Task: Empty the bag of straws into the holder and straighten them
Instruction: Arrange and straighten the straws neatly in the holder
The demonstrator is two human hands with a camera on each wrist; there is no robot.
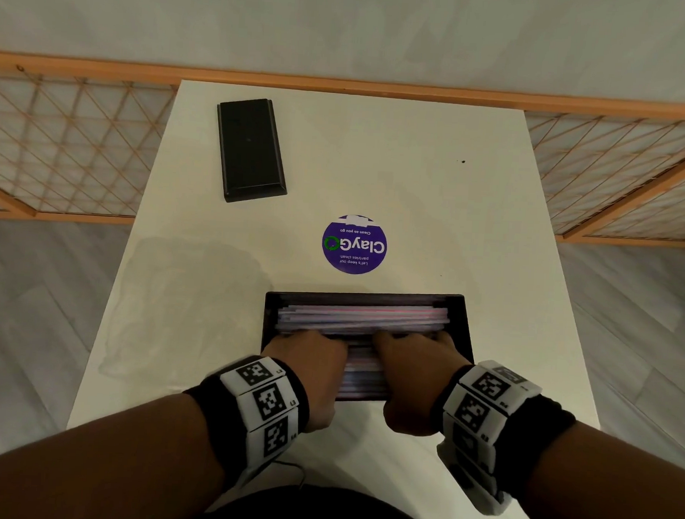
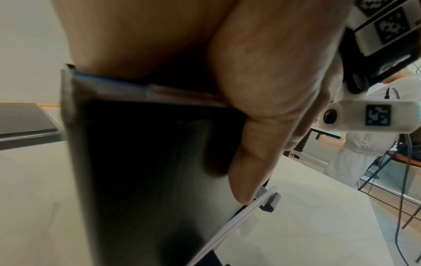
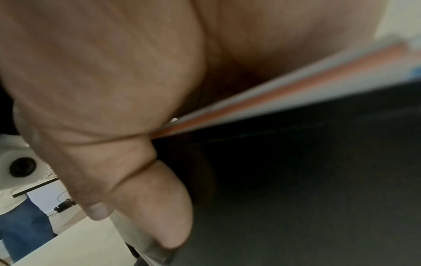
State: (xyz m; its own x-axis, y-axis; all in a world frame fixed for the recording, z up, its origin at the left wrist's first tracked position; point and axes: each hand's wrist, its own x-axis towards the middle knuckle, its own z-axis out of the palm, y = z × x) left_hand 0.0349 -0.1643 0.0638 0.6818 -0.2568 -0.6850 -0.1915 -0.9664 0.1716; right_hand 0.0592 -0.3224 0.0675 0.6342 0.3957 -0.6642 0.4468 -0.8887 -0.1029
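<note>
1. Here, a black holder (image 1: 455,324) stands on the near part of a white desk (image 1: 435,208), filled with straws (image 1: 362,314) that lie side by side along its length, white with pink and blue among them.
2. The left hand (image 1: 307,370) grips the holder's near wall at its left part: the fingers reach over the rim onto the straws, while the thumb (image 2: 248,172) presses the dark outer face of the wall.
3. The right hand (image 1: 414,366) grips the same wall further right, fingers curled over the rim onto the straws and the thumb (image 3: 159,203) against the outer face.
4. From the right wrist, a pink straw (image 3: 284,97) and a white one run just under the palm along the rim.
5. A crumpled clear plastic bag (image 1: 183,310) lies flat on the desk just left of the holder.
6. A black lid (image 1: 251,149) rests at the far left of the desk, well apart from the holder.
7. A round purple sticker (image 1: 354,245) sits between the lid and the holder.
</note>
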